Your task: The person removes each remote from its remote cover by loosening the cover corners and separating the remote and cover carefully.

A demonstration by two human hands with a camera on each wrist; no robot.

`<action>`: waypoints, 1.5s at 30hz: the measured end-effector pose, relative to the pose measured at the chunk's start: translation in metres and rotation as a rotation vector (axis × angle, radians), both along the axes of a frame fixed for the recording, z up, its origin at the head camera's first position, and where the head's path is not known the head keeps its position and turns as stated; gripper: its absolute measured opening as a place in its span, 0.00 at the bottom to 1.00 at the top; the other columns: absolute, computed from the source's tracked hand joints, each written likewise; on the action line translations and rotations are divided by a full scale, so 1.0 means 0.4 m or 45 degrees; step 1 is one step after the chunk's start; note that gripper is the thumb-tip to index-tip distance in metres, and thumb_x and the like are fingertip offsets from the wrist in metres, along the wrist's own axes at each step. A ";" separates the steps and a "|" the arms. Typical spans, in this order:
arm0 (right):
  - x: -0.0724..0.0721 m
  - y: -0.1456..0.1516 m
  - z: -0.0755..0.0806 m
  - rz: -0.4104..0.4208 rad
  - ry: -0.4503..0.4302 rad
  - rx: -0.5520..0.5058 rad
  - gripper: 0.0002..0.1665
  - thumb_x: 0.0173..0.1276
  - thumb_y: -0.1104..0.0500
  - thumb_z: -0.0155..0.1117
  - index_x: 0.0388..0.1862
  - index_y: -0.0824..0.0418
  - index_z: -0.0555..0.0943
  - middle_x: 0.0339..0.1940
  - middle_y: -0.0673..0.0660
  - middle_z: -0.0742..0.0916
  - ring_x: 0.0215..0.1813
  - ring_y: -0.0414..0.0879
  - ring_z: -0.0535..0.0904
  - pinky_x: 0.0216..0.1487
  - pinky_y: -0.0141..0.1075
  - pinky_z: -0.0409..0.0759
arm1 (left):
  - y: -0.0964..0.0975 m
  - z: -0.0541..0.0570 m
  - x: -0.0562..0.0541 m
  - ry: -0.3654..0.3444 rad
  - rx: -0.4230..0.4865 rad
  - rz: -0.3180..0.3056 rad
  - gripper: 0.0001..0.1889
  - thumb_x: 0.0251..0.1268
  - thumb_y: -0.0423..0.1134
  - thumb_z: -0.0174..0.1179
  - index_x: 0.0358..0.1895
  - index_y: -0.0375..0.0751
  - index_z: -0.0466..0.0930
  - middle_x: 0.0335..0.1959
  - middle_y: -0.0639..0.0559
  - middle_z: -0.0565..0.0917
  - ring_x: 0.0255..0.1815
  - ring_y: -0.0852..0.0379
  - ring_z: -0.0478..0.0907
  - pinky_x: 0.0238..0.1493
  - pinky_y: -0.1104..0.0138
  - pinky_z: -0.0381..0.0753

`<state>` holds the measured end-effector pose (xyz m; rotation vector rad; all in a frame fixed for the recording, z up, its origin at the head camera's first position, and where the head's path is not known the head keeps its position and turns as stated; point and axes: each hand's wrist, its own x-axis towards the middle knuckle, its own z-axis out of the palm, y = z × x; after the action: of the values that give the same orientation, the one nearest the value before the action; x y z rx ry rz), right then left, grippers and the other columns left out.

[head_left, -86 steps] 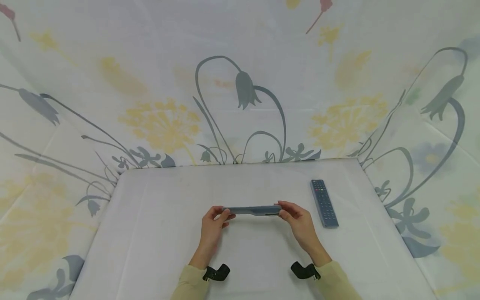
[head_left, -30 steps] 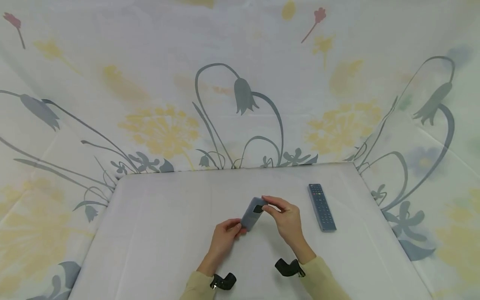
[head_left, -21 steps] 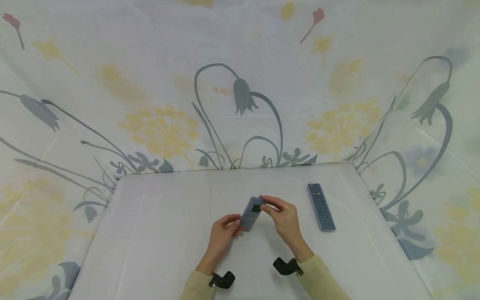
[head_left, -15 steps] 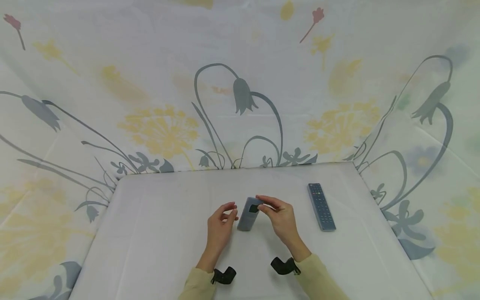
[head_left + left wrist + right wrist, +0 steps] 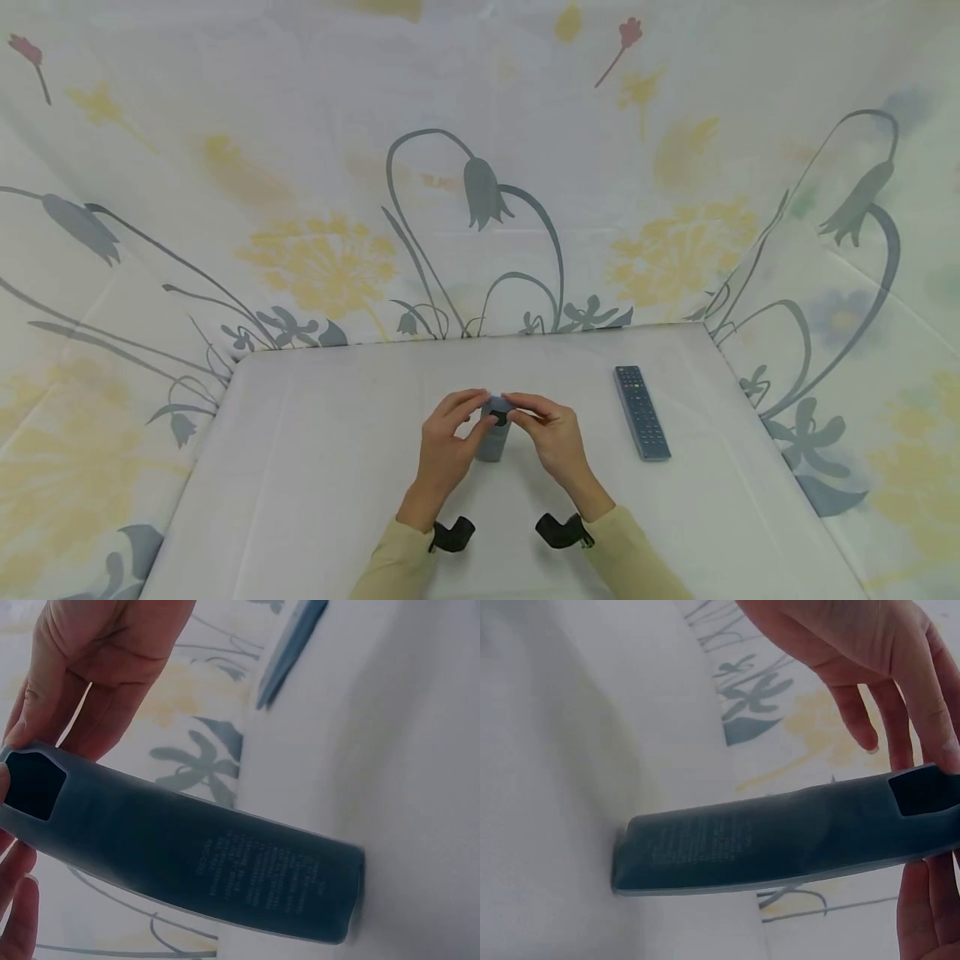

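We see the left hand (image 5: 445, 447) has risen to the top end of the slim blue piece (image 5: 491, 450), its fingers pinching there, as do the right hand's (image 5: 558, 442); forearms angle inward. Its foot meets the surface (image 5: 337, 467) (only the wrist views show us printed text (image 5: 255, 877)).

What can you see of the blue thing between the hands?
The blue thing is long, slim and plastic-like, with rounded edges. A dark opening sits near its upper end; rows of pale print, too blurred to read, mark the lower part. It stands on end, tilted, seemingly touching the table, its top pinched by the left hand and right hand.
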<state>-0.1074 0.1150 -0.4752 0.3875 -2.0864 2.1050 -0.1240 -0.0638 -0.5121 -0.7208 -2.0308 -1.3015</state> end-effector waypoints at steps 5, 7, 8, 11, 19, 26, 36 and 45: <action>0.001 -0.005 -0.003 0.000 0.082 0.020 0.15 0.62 0.77 0.66 0.48 0.78 0.83 0.48 0.72 0.86 0.50 0.40 0.84 0.50 0.34 0.81 | -0.003 0.003 -0.005 0.053 0.005 -0.004 0.18 0.51 0.25 0.74 0.48 0.34 0.86 0.46 0.45 0.85 0.45 0.50 0.84 0.38 0.69 0.82; 0.002 -0.008 -0.003 -0.025 0.124 0.034 0.15 0.61 0.77 0.67 0.48 0.77 0.83 0.47 0.71 0.86 0.50 0.40 0.84 0.49 0.34 0.81 | -0.003 0.001 -0.005 0.063 0.032 0.004 0.18 0.50 0.24 0.74 0.47 0.33 0.87 0.45 0.44 0.86 0.43 0.50 0.85 0.35 0.72 0.82; 0.003 -0.009 -0.003 -0.039 0.147 0.039 0.15 0.60 0.77 0.67 0.48 0.77 0.83 0.47 0.70 0.86 0.50 0.41 0.84 0.49 0.34 0.81 | -0.002 -0.001 -0.005 0.068 0.047 0.007 0.18 0.49 0.24 0.74 0.47 0.32 0.87 0.44 0.44 0.86 0.43 0.49 0.85 0.34 0.72 0.82; 0.004 -0.011 -0.003 -0.082 0.217 0.059 0.16 0.58 0.78 0.68 0.47 0.76 0.84 0.46 0.69 0.87 0.49 0.45 0.85 0.49 0.35 0.81 | 0.001 -0.006 -0.003 0.095 0.070 0.036 0.19 0.47 0.23 0.75 0.46 0.30 0.87 0.43 0.42 0.87 0.41 0.48 0.86 0.32 0.71 0.82; 0.006 -0.007 -0.003 -0.048 0.302 0.106 0.15 0.56 0.79 0.69 0.45 0.77 0.84 0.45 0.71 0.86 0.48 0.59 0.85 0.47 0.39 0.82 | 0.000 -0.016 0.006 0.188 0.031 0.085 0.15 0.48 0.20 0.73 0.42 0.27 0.87 0.43 0.39 0.87 0.37 0.47 0.87 0.35 0.72 0.82; 0.013 -0.009 0.006 -0.059 0.294 0.204 0.18 0.52 0.76 0.75 0.44 0.72 0.84 0.43 0.66 0.87 0.46 0.55 0.85 0.44 0.48 0.84 | -0.002 -0.013 0.010 0.260 -0.057 0.112 0.12 0.51 0.21 0.71 0.41 0.26 0.87 0.43 0.38 0.87 0.37 0.48 0.87 0.36 0.72 0.83; 0.017 -0.019 0.018 -0.102 0.379 0.316 0.19 0.51 0.78 0.75 0.44 0.72 0.84 0.41 0.66 0.88 0.43 0.60 0.85 0.40 0.52 0.84 | -0.009 -0.012 -0.002 0.455 -0.116 0.122 0.06 0.66 0.30 0.63 0.35 0.29 0.86 0.46 0.39 0.86 0.36 0.49 0.87 0.28 0.72 0.81; 0.012 -0.014 0.004 -0.115 0.437 0.300 0.20 0.50 0.80 0.74 0.44 0.73 0.84 0.41 0.66 0.88 0.42 0.61 0.86 0.37 0.52 0.84 | -0.012 0.011 -0.016 0.548 -0.185 0.116 0.08 0.67 0.30 0.59 0.30 0.31 0.84 0.40 0.42 0.88 0.34 0.50 0.87 0.33 0.68 0.84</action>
<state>-0.1026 0.1093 -0.4736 0.6216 -2.1007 1.6117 -0.1305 -0.0684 -0.5076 -0.8779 -1.7911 -0.8634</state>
